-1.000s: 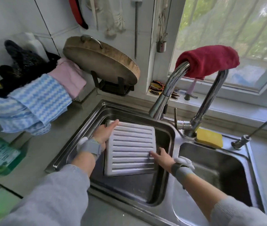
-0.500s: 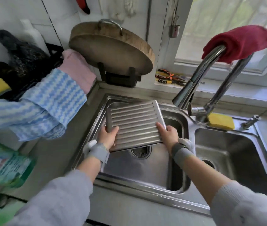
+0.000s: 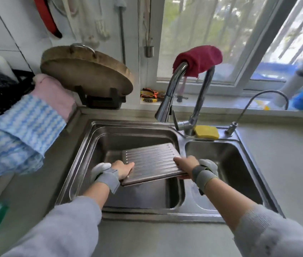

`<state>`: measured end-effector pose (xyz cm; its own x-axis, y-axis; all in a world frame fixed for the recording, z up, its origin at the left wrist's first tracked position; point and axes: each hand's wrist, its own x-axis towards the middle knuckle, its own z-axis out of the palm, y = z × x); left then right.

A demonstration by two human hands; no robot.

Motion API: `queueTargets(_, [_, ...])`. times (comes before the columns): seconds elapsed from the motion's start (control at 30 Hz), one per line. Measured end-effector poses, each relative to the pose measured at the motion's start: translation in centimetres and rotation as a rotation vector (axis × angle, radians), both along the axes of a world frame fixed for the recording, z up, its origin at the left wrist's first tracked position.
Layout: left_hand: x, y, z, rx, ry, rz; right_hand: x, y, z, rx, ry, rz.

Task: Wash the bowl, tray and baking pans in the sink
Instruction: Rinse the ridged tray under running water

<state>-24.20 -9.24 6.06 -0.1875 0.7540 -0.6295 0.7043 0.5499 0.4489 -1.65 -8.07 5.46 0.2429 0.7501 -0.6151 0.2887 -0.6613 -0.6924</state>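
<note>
The ribbed tray (image 3: 151, 162) now lies lower and flatter over the left sink (image 3: 84, 154) basin; left hand (image 3: 122, 168) and right hand (image 3: 186, 165) still grip its near corners.

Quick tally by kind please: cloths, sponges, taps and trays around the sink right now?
Cloths: 3: red cloth, pink cloth, blue striped cloth
Sponges: 1: yellow sponge
Taps: 2: main tap, small tap
Trays: 1: ridged tray
Total: 7
</note>
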Motion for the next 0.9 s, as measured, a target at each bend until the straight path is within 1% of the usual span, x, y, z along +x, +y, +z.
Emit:
queueTargets(0.1, [5.0,-1.3,2.6,-0.011,0.033,-0.134,5.1,-2.5,2.2,0.043,0.019,-0.063])
queueTargets(0.17, [8.9,-1.7,3.5,-0.004,0.015,-0.183,9.7,-4.7,3.5,0.054,-0.054,-0.085])
queueTargets(0.23, [14.7,-3.0,4.9,0.017,0.004,-0.209,15.8,-7.4,4.3,0.077,-0.081,-0.122])
queueTargets(0.3, [20.7,-3.7,5.7,0.045,-0.088,-0.224,21.9,-9.9,5.5,0.099,-0.09,-0.169])
queueTargets(0.33, [21.3,-3.1,5.8,0.053,-0.17,-0.182,22.4,-9.7,5.8,0.101,-0.082,-0.174])
queueTargets(0.4, [29.2,-4.7,7.6,0.103,-0.234,-0.243,29.6,-13.2,8.5,0.143,-0.103,-0.258])
queueTargets(0.47, [35.2,-6.6,11.0,0.202,-0.304,-0.297,35.1,-15.4,11.4,0.204,-0.146,-0.323])
queueTargets(0.53, [40.8,-9.1,15.2,0.281,-0.338,-0.346,40.4,-17.4,14.4,0.281,-0.182,-0.399])
queueTargets(0.63, [47.3,-10.9,19.9,0.356,-0.432,-0.369,46.9,-19.7,18.5,0.409,-0.221,-0.5])
queueTargets(0.67, [49.5,-11.2,21.5,0.416,-0.438,-0.393,49.0,-20.5,20.2,0.454,-0.257,-0.502])
queueTargets(0.7, [49.7,-11.0,21.9,0.444,-0.426,-0.376,49.2,-20.5,20.6,0.471,-0.293,-0.504])
queueTargets(0.77, [54.3,-11.1,24.6,0.526,-0.44,-0.41,53.3,-22.1,23.0,0.517,-0.347,-0.548])
queueTargets(0.8, [54.3,-11.2,25.4,0.513,-0.479,-0.412,53.7,-21.9,23.4,0.539,-0.358,-0.524])
queueTargets(0.9, [60.2,-9.9,28.7,0.509,-0.541,-0.485,58.9,-22.9,26.7,0.58,-0.384,-0.551])
